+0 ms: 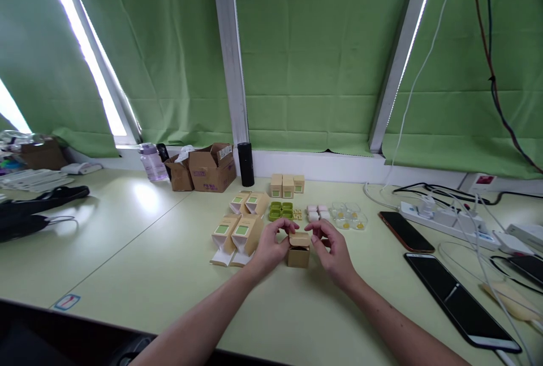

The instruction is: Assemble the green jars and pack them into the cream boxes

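A small brown cardboard box (298,257) stands on the table between my hands, its top flap partly raised. My left hand (272,242) is curled at the box's left side, thumb and fingers at the flap's edge. From the right, my right hand (333,250) has its bent fingers and thumb at the flap's other end. What lies inside the box is hidden. Just left of my left hand lie larger tan cartons (245,231) with green labels and open white-lined ends. Behind my hands sit green square cups (280,211), small yellowish pieces (297,214), pale pink blocks (318,212) and clear cups (348,216) with yellow spots.
Closed tan boxes (287,186) stand further back, near a black cylinder (245,164). Larger cardboard boxes (212,169) and a purple-tinted bottle (153,162) are at back left. Phones (460,298), a power strip (445,222) and loose cables occupy the right side.
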Motion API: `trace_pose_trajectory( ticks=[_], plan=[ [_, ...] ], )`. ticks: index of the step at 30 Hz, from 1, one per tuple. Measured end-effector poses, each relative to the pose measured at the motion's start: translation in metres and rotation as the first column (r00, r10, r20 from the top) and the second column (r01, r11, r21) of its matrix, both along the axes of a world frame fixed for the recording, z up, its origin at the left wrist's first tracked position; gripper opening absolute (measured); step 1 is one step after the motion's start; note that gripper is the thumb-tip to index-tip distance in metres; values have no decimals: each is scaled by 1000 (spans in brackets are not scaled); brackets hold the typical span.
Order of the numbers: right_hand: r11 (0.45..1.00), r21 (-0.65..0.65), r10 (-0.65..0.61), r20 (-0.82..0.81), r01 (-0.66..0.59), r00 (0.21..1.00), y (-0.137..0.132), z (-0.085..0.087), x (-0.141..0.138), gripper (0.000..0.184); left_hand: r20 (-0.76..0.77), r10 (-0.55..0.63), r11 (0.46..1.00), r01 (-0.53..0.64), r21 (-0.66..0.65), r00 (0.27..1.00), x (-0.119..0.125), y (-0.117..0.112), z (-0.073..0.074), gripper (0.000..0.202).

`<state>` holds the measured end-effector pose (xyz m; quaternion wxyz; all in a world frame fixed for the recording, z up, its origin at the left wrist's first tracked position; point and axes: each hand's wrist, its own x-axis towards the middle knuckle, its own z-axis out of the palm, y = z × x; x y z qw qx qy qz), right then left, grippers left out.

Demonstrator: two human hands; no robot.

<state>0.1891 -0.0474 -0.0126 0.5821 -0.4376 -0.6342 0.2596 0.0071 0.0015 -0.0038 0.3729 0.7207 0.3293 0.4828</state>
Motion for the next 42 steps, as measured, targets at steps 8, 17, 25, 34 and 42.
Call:
trace_pose_trajectory(
  ticks=[8, 17, 25, 34, 42],
  plan=[
    [978, 208, -34, 205, -9, 978, -1, -4, 4, 7, -5, -8, 1000, 8, 11, 1000, -2, 0, -1, 12],
    [952, 303, -57, 307, -41, 950, -2, -5, 5, 9, 57, -24, 1000, 24, -12, 998, -4, -4, 5, 14],
    [945, 325, -82, 338, -35, 938, 0, -9, 5, 11, -28, -29, 999, 29, 23, 999, -4, -6, 2, 18],
    [942, 333, -80, 347, -43, 934, -1, -10, 5, 15, -38, -29, 999, 30, 22, 999, -4, -5, 1, 18],
    [938, 341, -70, 351, -58, 934, -2, -7, 6, 15, -56, -20, 1000, 21, 21, 998, -4, -7, 2, 20]
  ],
)
